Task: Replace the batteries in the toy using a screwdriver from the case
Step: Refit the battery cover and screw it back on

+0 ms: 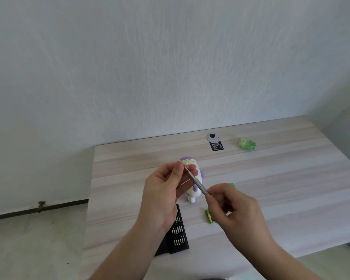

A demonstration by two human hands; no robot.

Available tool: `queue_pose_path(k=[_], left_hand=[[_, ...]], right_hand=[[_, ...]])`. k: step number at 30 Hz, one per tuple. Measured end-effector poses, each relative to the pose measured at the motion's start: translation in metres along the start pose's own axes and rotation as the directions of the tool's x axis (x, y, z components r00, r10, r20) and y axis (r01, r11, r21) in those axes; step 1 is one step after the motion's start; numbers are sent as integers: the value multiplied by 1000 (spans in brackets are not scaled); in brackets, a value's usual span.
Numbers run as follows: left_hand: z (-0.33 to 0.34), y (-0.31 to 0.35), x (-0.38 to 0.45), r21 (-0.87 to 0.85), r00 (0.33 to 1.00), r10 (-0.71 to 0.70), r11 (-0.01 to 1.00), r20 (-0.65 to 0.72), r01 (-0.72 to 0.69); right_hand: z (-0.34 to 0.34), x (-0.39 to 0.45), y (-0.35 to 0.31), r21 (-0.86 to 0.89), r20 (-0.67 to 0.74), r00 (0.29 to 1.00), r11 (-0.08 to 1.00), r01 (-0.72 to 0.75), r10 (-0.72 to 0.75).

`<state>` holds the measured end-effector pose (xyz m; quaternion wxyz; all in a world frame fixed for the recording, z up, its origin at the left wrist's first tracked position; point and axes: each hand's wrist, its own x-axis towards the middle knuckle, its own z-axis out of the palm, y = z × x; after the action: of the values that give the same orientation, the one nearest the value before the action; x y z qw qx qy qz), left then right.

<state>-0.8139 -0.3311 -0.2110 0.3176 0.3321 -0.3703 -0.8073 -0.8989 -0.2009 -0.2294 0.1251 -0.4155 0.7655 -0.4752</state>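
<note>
Nearest us the open case [177, 233] lies on the worktop [291, 188], then our right hand [233, 209] pinches the screwdriver [196, 182] while our left hand [166, 186] pinches its tip above the toy [194, 190]; a loose bit could drop and roll, we judge.

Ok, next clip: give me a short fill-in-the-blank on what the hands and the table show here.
1. The right hand holds the screwdriver by its ____.
2. The left hand pinches the screwdriver's ____ between thumb and fingers.
3. The open bit case is ____ in colour.
4. The white toy on the table has ____ trim.

Missing words: handle; tip; black; purple
</note>
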Motion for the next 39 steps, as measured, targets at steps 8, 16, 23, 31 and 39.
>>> queue_pose_path(k=[8,16,23,31,39], left_hand=[[-10,1,-3,133,997,77,988,11,-78],[-22,0,-1,328,988,156,932,18,-154],[-31,1,7,412,992,116,903,43,-123],[-36,-2,12,457,997,68,886,45,-81],[-42,-1,15,520,997,51,851,58,-74]], right_hand=[[0,-4,0,-26,-14,999,999,47,-47],[0,-1,0,-42,2,998,997,63,-63],[-3,4,0,-98,-8,996,991,92,-93],[-5,7,-1,-133,16,988,980,151,-151],[-4,13,0,-170,33,982,967,190,-187]])
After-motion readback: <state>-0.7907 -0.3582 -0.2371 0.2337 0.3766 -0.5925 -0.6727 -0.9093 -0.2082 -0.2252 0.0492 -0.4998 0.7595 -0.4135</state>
